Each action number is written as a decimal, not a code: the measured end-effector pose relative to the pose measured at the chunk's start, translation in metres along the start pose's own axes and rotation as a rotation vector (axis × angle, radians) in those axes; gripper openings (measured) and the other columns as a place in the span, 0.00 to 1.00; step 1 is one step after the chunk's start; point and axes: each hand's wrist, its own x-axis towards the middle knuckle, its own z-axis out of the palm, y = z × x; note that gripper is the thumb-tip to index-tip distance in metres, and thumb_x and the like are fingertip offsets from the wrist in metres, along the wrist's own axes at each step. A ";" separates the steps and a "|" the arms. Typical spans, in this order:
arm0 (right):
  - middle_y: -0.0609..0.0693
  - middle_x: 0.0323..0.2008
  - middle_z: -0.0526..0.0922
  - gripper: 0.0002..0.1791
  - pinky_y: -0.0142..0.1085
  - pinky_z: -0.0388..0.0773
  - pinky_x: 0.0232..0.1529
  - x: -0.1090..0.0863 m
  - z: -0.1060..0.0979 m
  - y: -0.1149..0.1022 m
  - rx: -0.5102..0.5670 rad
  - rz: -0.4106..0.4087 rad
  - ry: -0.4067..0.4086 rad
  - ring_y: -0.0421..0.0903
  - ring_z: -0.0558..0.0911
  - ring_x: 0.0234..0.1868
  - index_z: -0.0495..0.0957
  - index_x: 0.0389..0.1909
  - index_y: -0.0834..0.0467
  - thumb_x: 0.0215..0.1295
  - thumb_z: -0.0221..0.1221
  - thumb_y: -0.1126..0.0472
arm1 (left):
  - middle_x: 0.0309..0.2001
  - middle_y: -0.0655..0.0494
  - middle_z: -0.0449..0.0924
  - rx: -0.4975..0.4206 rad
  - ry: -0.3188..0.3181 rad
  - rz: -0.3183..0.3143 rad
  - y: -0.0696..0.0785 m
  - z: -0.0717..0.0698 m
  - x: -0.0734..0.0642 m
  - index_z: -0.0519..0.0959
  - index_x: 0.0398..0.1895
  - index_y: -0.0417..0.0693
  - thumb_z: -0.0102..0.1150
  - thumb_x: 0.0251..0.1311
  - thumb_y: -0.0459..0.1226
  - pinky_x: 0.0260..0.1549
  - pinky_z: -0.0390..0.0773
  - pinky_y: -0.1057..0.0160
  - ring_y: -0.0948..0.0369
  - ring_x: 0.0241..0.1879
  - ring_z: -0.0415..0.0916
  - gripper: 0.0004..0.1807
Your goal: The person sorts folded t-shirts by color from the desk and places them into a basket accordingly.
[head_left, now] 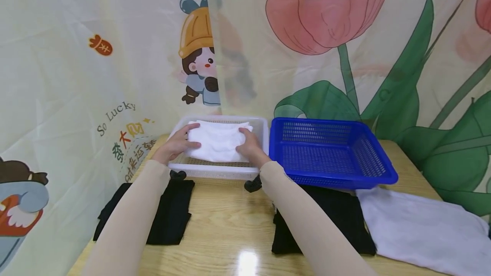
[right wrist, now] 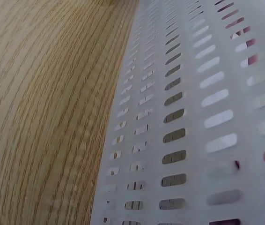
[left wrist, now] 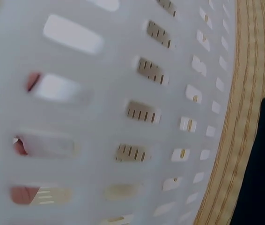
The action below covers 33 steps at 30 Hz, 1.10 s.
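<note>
A folded white cloth (head_left: 218,141) lies flat within the rim of the white plastic basket (head_left: 215,173) in the head view. My left hand (head_left: 177,143) grips its left edge, fingers over the top. At the opposite edge my right hand (head_left: 251,146) holds the cloth with thumb and fingers. Both wrist views are filled by the slotted wall of the white basket (left wrist: 109,79), (right wrist: 193,112). Through the slots, bits of fingers show, but most of each hand is hidden there.
A blue plastic basket (head_left: 314,152) stands right of the white one. Folded black cloths lie at left (head_left: 170,216) and right (head_left: 337,216) on the wooden table (head_left: 226,212). A larger white cloth (head_left: 426,229) is at far right. A printed curtain (head_left: 245,46) hangs behind.
</note>
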 end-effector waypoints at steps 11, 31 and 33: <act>0.57 0.81 0.63 0.43 0.51 0.63 0.78 -0.004 0.001 0.001 -0.055 0.014 -0.008 0.57 0.60 0.82 0.64 0.81 0.54 0.65 0.64 0.77 | 0.87 0.41 0.34 0.070 -0.010 -0.040 -0.003 0.003 0.001 0.55 0.86 0.54 0.66 0.69 0.26 0.80 0.47 0.39 0.40 0.84 0.37 0.47; 0.60 0.81 0.62 0.45 0.52 0.60 0.79 -0.004 0.003 -0.001 -0.134 0.084 -0.070 0.58 0.62 0.81 0.61 0.83 0.55 0.67 0.66 0.73 | 0.87 0.40 0.34 0.118 -0.066 -0.187 -0.002 0.005 0.003 0.55 0.86 0.55 0.69 0.67 0.29 0.78 0.48 0.32 0.40 0.83 0.38 0.49; 0.59 0.82 0.61 0.45 0.53 0.60 0.79 -0.004 0.004 -0.002 -0.129 0.091 -0.079 0.58 0.61 0.81 0.60 0.83 0.54 0.67 0.67 0.71 | 0.87 0.40 0.34 0.116 -0.063 -0.196 -0.004 0.004 0.004 0.55 0.86 0.56 0.70 0.67 0.30 0.78 0.49 0.32 0.40 0.83 0.40 0.49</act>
